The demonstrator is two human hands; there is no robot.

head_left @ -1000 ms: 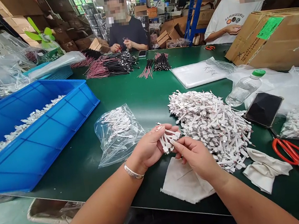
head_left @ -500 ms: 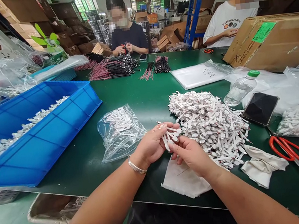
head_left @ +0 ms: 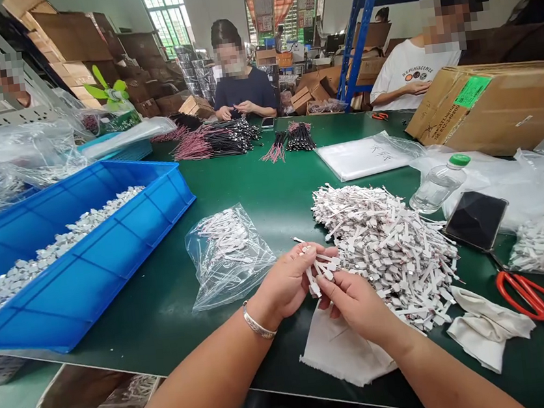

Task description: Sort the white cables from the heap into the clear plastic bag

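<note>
- The left hand (head_left: pixel 294 281) grasps a small fan of short white connector leads (head_left: pixel 327 267) between thumb and fingers.
- The right hand (head_left: pixel 354 300) pinches at the plug ends of the same fan; how many pieces it grips is hidden.
- The fan sits between the two hands, above the green table (head_left: pixel 146 310), just left of the loose pile of similar leads (head_left: pixel 390 249) and beyond the beige cloth (head_left: pixel 343 353).
- Each lead looks very light, with a soft, bendable flat strap and a stiff, probably smooth plug that could slip.
- The thin wire tips look the most fragile part; the plug body or mid-strap seems the safer hold.
- More leads lie in a clear plastic bag (head_left: pixel 217 282) beside the left hand.
</note>
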